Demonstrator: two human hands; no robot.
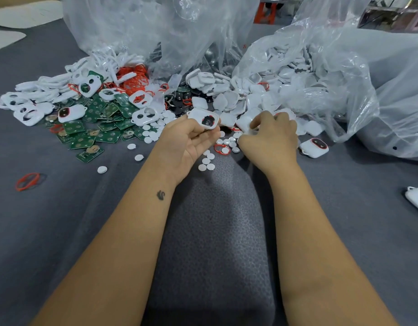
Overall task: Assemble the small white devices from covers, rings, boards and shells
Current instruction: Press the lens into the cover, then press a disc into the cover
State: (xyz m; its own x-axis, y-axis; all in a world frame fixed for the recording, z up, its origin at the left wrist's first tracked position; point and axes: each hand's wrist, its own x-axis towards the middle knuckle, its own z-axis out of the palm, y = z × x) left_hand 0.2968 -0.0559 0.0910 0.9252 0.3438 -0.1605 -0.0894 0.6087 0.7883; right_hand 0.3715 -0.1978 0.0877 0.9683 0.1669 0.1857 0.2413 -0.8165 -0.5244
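My left hand (186,140) holds a white cover (204,118) by its edge, with a red ring and a dark part showing in its opening. My right hand (270,137) reaches palm down into the pile of white shells (229,101), its fingers curled on a white piece that is mostly hidden. Green boards (102,121) lie in a heap to the left. White covers with holes (29,114) and red rings (135,80) sit behind them. Small white discs (206,161) are scattered between my hands.
Clear plastic bags (321,74) of parts stand open at the back and right. An assembled white device (314,148) lies to the right of my right hand, another white device (417,201) at the right edge. A loose red ring (27,181) lies on the grey mat (62,220).
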